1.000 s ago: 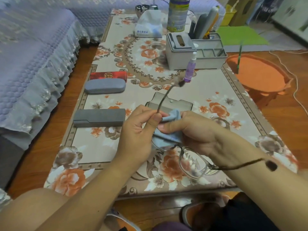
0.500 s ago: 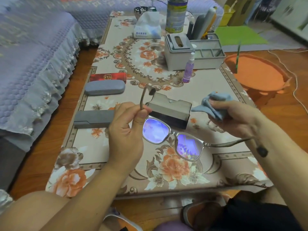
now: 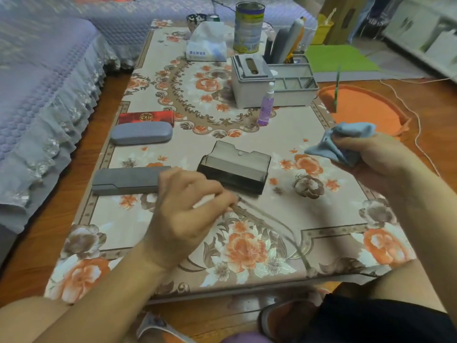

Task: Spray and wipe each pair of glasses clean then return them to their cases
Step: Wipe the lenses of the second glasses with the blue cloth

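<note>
My left hand [image 3: 184, 209] pinches a pair of thin-framed glasses [image 3: 267, 220], which show only as a motion blur running right and down over the floral tablecloth [image 3: 321, 125]. Just beyond that hand an open dark glasses case [image 3: 233, 167] stands with its lid up. Off to the right, my right hand [image 3: 373, 157] grips a bunched blue cloth [image 3: 346, 139], apart from the glasses. A purple spray bottle [image 3: 266, 106] stands upright behind the case.
Three closed cases lie at the left: a flat grey one [image 3: 126, 180], a rounded grey-blue one [image 3: 141, 132] and a red one [image 3: 146, 117]. Farther back are a grey organiser box [image 3: 257, 82], a tissue pack [image 3: 206, 44] and a tin [image 3: 249, 27]. An orange stool [image 3: 361, 107] stands right.
The right hand left the glasses and swung out to the right with the cloth. The left hand turned over and lowered the glasses toward the table in front of the open case.
</note>
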